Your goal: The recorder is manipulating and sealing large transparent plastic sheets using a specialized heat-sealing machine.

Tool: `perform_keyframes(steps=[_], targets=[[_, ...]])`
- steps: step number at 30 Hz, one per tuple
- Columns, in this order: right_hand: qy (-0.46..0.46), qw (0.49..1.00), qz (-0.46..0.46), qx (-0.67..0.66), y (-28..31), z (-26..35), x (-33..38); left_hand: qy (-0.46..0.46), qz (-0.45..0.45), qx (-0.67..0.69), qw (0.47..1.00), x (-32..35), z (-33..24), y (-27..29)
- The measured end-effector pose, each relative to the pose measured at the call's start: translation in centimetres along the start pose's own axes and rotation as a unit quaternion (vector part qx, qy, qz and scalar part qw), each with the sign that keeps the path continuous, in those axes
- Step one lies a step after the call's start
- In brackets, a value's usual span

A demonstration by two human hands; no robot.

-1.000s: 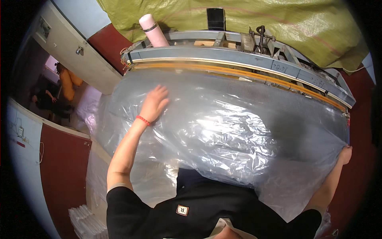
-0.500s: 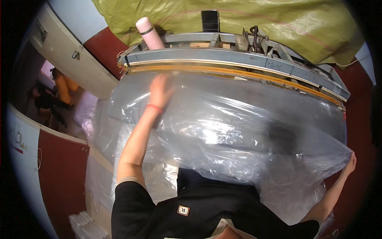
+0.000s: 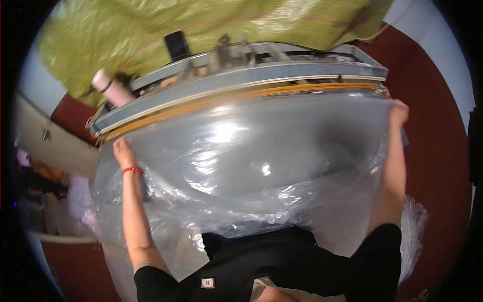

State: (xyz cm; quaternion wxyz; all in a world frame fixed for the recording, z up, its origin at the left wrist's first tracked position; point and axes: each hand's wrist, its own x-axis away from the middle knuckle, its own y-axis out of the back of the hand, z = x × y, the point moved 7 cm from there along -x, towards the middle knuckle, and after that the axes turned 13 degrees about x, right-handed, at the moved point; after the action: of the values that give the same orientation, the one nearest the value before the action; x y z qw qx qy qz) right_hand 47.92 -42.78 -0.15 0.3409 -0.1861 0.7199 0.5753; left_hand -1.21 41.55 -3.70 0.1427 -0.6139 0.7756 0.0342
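Note:
A wide sheet of clear plastic film (image 3: pixel 226 161) spreads over the grey table in front of me, glossy and wrinkled toward my body. At its far left corner my left hand (image 3: pixel 122 150), with a red bead bracelet at the wrist, is closed on the film. My right hand (image 3: pixel 399 112) grips the film's far right corner, close to the end of the machine. Between both hands the far edge of the film is stretched taut, just short of an orange strip (image 3: pixel 201 110) on the long metal-framed machine (image 3: pixel 221 83).
A pink bottle (image 3: pixel 113 89) leans at the machine's left end, and a dark flat object (image 3: pixel 177 46) rests behind it. Yellow-green woven sheeting (image 3: pixel 282 22) covers the back. Loose film (image 3: pixel 415 226) hangs at the right. A doorway with a blurred person stands at the left.
My right hand has lifted the film's corner from the near right up to the machine's right end. My left hand has closed on the left corner. The view has turned to the right.

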Motion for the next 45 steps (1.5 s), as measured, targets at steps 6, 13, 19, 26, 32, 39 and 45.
perform_keyframes(steps=[6,13,19,26,32,39,45], targets=[[-0.151,0.855,0.031,-0.494,-5.1,9.5,2.8,-0.086,0.013,-0.027,0.996,-8.2,6.1,4.3],[-0.152,0.841,0.049,-0.517,-5.2,10.7,1.7,-0.068,0.050,0.071,0.994,-10.3,7.7,2.6],[-0.222,0.795,0.134,-0.549,-5.7,10.7,1.9,-0.093,0.008,0.027,0.995,-9.9,6.2,3.5],[-0.238,0.744,0.103,-0.616,-3.2,10.3,2.7,-0.033,-0.055,0.063,0.996,-9.2,6.2,3.7],[-0.066,0.840,0.107,-0.528,3.9,10.1,2.7,-0.004,0.124,0.000,0.992,-5.2,1.8,2.1],[-0.092,0.920,0.019,-0.381,3.0,-1.8,2.7,-0.062,0.240,0.001,0.969,4.5,-9.0,1.7],[0.124,0.837,-0.030,-0.532,24.3,20.5,6.6,-0.045,0.255,0.043,0.965,9.2,-13.7,4.6]])
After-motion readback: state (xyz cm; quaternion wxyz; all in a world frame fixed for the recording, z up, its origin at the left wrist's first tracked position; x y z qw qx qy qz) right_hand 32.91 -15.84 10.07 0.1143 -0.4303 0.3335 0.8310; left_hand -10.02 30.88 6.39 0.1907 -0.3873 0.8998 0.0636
